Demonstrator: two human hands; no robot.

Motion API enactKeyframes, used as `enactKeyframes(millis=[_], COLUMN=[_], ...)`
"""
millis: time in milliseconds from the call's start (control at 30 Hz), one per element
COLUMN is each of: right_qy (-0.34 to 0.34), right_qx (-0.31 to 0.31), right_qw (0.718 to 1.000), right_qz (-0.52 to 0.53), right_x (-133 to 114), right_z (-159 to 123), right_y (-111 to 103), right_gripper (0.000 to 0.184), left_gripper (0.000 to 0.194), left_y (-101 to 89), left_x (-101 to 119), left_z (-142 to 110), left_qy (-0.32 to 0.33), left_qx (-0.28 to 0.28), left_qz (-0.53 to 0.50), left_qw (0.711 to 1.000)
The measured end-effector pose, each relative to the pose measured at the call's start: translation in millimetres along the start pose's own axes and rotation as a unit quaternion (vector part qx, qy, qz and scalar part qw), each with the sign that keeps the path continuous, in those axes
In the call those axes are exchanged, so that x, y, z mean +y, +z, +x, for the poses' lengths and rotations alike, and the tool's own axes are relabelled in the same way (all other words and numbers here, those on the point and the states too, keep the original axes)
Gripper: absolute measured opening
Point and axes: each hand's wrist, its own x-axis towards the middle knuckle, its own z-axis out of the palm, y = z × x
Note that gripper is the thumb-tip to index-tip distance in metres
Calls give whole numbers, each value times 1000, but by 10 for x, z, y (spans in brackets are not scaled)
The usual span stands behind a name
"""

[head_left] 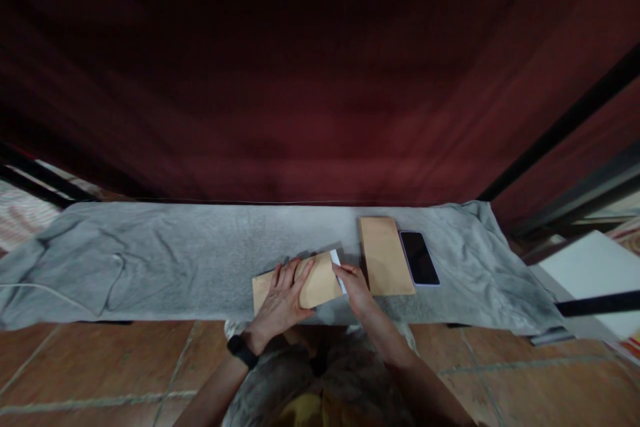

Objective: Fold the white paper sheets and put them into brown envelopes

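A brown envelope (pixel 320 283) lies on a grey cloth (pixel 175 260), with a white sheet (pixel 338 270) sticking out of its right end. My left hand (pixel 283 297) lies flat on the envelope with fingers stretched out, holding it down. My right hand (pixel 355 287) pinches the envelope's right end at the white sheet. A black band sits on my left wrist.
A second brown envelope (pixel 385 255) lies to the right, with a dark phone (pixel 419 257) beside it. A dark red curtain (pixel 320 80) hangs behind the cloth. A white board (pixel 590 273) stands at the far right. Terracotta floor tiles (pixel 100 367) run in front.
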Motion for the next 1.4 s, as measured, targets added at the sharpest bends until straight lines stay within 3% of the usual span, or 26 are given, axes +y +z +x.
enactKeyframes(millis=[333,733,833,1000,1133,1233,1300,1333,1400], right_qy=[-32,-127,-134,-112,-63,-46,-36,-32,-29], right_qx=[-20,19,34,63,48,65,80,85,91], right_qw=[996,987,986,991,993,989,986,984,981], right_qz=[-82,-102,-89,-27,88,122,145,154,170], right_x=[13,57,41,55,50,33,24,21,23], right_z=[-7,-72,-82,-45,-8,4,7,6,0], right_y=[-165,-49,-29,-17,7,32,54,68,104], right_gripper=[29,18,22,44,26,20,22,23,27], left_gripper=[111,108,109,114,111,97,84,79,71], left_y=[-9,-90,-104,-104,-141,-157,-129,-101,-26], left_x=[-24,-45,-57,-83,-124,-135,-106,-74,26], left_z=[-17,49,46,52,46,-18,-93,-135,-211], left_qy=[19,34,35,37,37,-21,-125,-193,-326], left_qx=[16,19,18,17,19,96,208,263,322], left_qz=[13,33,37,41,29,-21,-94,-147,-293], left_qw=[1000,999,999,998,999,995,965,934,839])
